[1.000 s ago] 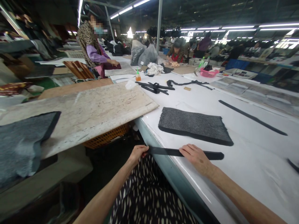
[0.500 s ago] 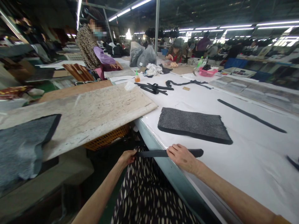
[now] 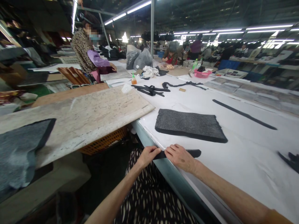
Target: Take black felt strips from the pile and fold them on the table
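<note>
A black fabric strip point(image 3: 194, 153) lies across the near edge of the white table, its rounded end pointing right. My right hand point(image 3: 178, 157) grips it partway along, resting at the table edge. Close beside it on the left, my left hand point(image 3: 149, 155) pinches the same strip, thumb on top, just off the edge. Beyond my hands a dark grey knit panel point(image 3: 189, 124) with a black band along its near side lies flat on the table. Another black strip point(image 3: 244, 114) stretches out to the right of the panel.
A worn board point(image 3: 93, 115) on the left carries a grey fabric piece point(image 3: 21, 149). Beneath the board is a yellow basket point(image 3: 102, 140). Farther back are tangled black strips point(image 3: 151, 90), a small orange bottle point(image 3: 134, 79), a pink basket point(image 3: 202, 74) and a person point(image 3: 85, 49).
My left hand has moved right along the strip and now sits beside my right hand. My right hand keeps its hold on the strip. The view has shifted slightly.
</note>
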{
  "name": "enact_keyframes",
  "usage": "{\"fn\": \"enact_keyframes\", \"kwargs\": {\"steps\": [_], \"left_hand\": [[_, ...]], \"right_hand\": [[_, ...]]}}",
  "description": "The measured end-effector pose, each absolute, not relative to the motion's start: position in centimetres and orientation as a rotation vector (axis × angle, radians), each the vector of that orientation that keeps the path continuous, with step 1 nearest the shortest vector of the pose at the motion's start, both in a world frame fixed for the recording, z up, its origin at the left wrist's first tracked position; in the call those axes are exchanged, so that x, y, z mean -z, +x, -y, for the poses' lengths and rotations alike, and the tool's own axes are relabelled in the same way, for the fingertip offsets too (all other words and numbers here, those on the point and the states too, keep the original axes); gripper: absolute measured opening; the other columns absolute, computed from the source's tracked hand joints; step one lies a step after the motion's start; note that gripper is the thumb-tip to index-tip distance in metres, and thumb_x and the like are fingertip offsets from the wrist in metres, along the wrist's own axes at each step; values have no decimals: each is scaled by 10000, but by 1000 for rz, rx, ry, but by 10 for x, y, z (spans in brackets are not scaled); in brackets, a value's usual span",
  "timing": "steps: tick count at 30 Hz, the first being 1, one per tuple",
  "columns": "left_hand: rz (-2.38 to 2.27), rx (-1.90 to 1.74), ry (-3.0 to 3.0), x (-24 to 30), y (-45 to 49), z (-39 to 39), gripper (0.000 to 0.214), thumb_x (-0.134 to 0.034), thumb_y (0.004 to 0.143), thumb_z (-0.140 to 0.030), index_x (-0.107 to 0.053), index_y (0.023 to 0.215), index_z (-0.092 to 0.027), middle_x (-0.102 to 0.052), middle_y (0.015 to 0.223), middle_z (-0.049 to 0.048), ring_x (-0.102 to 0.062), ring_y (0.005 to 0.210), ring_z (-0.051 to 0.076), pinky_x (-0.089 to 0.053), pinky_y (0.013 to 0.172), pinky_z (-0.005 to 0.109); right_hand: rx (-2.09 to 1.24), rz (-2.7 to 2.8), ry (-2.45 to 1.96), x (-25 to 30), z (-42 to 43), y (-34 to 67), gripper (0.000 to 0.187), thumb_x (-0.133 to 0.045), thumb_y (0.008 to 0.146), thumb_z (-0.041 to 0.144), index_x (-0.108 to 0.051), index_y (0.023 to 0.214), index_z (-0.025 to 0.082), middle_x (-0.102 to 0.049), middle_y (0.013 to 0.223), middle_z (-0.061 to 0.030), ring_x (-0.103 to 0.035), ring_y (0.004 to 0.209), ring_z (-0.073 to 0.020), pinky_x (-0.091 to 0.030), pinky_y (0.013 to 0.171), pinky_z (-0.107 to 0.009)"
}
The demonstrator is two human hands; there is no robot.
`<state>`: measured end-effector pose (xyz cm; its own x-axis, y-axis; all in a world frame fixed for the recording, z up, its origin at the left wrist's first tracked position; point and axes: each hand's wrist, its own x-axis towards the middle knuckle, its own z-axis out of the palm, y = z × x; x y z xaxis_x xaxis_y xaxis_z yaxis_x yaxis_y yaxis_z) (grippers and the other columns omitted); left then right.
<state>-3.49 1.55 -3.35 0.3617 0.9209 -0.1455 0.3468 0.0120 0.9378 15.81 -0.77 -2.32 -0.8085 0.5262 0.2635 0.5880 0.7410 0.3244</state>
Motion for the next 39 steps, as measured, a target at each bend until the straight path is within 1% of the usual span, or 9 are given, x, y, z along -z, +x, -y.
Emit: {"fn": "enact_keyframes", "kwargs": {"steps": [2,5,11,15,19,22,25,31,39], "left_hand": [[-1151,-657,1458,33,-35,-16,392,-572,691,-503,-586,562,-132,-423,511,-37,-356,538,105,-269,526,241],[-1110,-647,1367,36,-39,-17,358,-617,649,-478,-585,565,-132,-428,513,-40,-344,540,98,-269,529,235],[-1081,-628,1313,43,-37,-18,361,-630,601,-492,-585,569,-135,-444,513,-38,-355,536,99,-282,535,236],[-1059,-639,1310,47,-36,-20,362,-624,610,-492,-582,579,-134,-455,529,-34,-362,538,100,-279,546,239],[-1037,-631,1312,53,-39,-22,348,-609,630,-482,-589,601,-135,-463,543,-30,-370,545,105,-288,556,242],[-1064,-626,1362,62,-45,-23,338,-596,639,-475,-589,599,-140,-458,539,-32,-371,547,107,-290,560,244],[-1115,-629,1398,71,-58,-22,334,-587,647,-468,-584,579,-141,-450,531,-35,-366,547,106,-284,557,243],[-1219,-630,1383,71,-87,-13,350,-574,665,-478,-573,575,-141,-438,514,-40,-349,517,98,-259,514,237],[-1224,-625,1417,66,-92,-11,341,-574,672,-475,-596,589,-145,-495,550,-23,-403,547,112,-300,519,231]], "right_hand": [[596,2785,-895,23,7,158,122,-441,876,91,-546,846,146,-500,801,-34,-433,728,-167,-315,604,-309],[572,2778,-900,21,7,157,142,-425,887,96,-550,842,146,-503,790,-33,-438,723,-164,-321,608,-308],[521,2747,-929,21,12,182,172,-416,869,56,-573,903,117,-535,801,-54,-464,737,-177,-365,636,-310],[541,2673,-959,23,19,213,239,-360,881,33,-577,956,98,-575,861,-86,-487,777,-179,-392,674,-313],[585,2678,-959,23,23,228,281,-332,874,7,-581,971,93,-586,866,-90,-493,777,-171,-399,678,-309],[648,2758,-895,21,21,221,263,-358,870,14,-584,981,87,-578,850,-86,-485,761,-171,-393,670,-316],[691,2832,-782,19,14,204,239,-378,865,18,-587,948,96,-568,858,-81,-474,744,-170,-375,651,-323],[631,2848,-703,14,6,173,197,-395,881,46,-578,869,118,-550,825,-59,-451,710,-161,-338,606,-309],[625,2729,-827,22,13,203,224,-379,885,32,-580,968,87,-570,843,-77,-471,767,-167,-376,667,-304]]}}
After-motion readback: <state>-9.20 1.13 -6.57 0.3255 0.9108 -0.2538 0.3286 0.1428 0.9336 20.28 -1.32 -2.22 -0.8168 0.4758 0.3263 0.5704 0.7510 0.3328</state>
